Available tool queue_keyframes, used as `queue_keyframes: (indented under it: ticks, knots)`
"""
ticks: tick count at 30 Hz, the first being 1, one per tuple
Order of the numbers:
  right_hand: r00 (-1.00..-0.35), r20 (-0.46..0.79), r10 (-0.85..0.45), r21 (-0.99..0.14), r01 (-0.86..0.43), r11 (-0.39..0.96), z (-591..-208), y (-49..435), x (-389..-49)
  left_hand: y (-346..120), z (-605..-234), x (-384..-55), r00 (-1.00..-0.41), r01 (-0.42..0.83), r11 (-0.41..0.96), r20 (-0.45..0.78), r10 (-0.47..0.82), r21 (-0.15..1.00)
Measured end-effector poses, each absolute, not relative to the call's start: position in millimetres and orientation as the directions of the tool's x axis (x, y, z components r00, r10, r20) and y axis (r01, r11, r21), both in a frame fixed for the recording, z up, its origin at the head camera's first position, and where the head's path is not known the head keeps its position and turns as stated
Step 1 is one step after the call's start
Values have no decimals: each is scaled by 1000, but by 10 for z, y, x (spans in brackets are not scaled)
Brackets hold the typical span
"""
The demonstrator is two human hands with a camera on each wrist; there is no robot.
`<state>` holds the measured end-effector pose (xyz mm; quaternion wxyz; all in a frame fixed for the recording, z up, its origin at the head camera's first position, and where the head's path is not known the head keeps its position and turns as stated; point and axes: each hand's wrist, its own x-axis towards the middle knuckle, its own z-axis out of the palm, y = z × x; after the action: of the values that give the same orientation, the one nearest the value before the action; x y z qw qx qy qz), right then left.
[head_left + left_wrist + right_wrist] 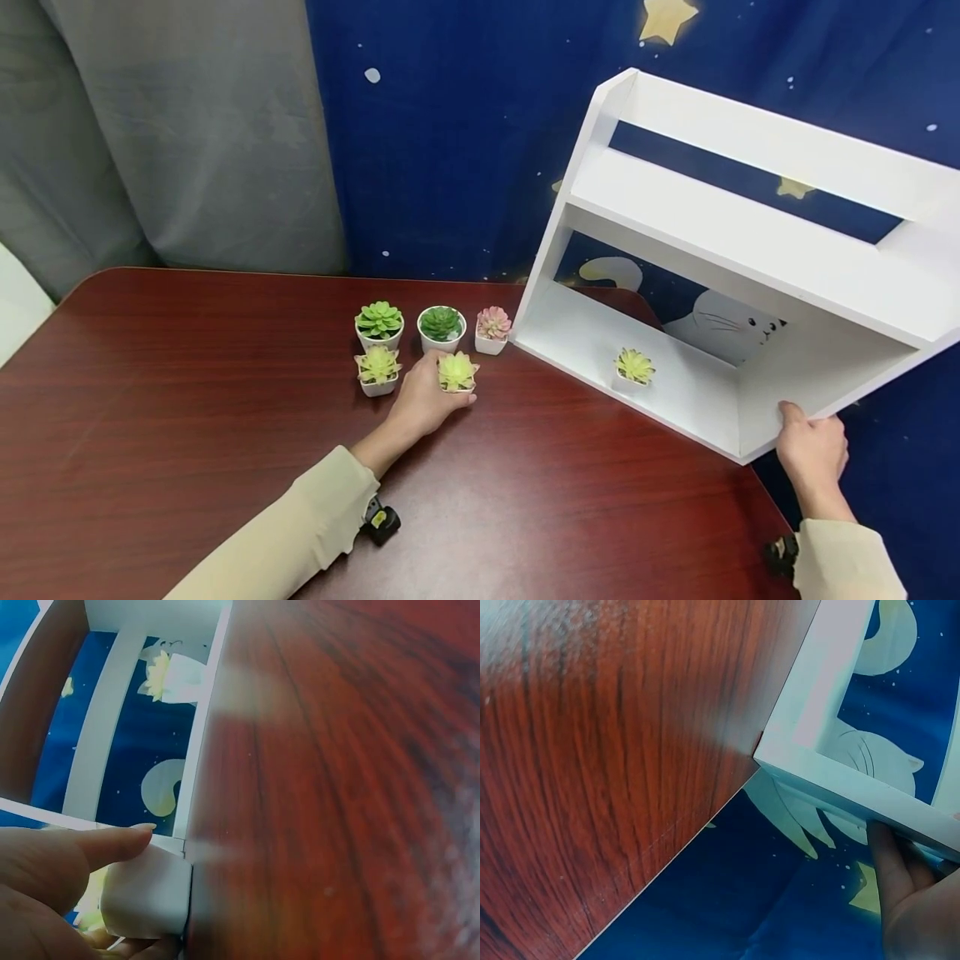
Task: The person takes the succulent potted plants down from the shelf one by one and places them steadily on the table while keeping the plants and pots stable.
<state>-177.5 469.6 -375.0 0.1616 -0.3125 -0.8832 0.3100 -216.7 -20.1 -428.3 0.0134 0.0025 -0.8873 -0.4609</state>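
Note:
My left hand (426,395) grips a small yellow-green potted succulent (457,372) low over the table, thumb on one side of its white pot. In the left wrist view the thumb (112,847) lies along that pot (146,892). My right hand (813,450) holds the right side panel of a white two-tier shelf (697,192), thumb on the front edge. Another yellow-green succulent (633,367) stands on the lower shelf board. Left of my left hand is a similar succulent (377,368); behind are two green ones (379,323) (442,326) and a pink one (492,327).
The shelf stands angled on the right of the dark red wooden table (225,433), its right end near the table's edge. Behind hang a blue curtain (450,150) with stars and a cat, and a grey curtain (210,133).

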Motion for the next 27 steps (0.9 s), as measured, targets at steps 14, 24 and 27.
queue_keyframes:
  ticks: [14,24,27]
  knots:
    - [-748,90,658,-659,450,602,-3750,4694,-1773,-154,-4214,-2110,-997,51,584,71,-11,810]
    - [-751,89,654,-648,455,610,-3753,4695,-1779,-122,-4020,-2034,-979,149,661,202,-4,736]
    - [-751,97,654,-650,449,613,-3748,4688,-1770,-90,-3909,-1990,-972,185,666,233,17,723]
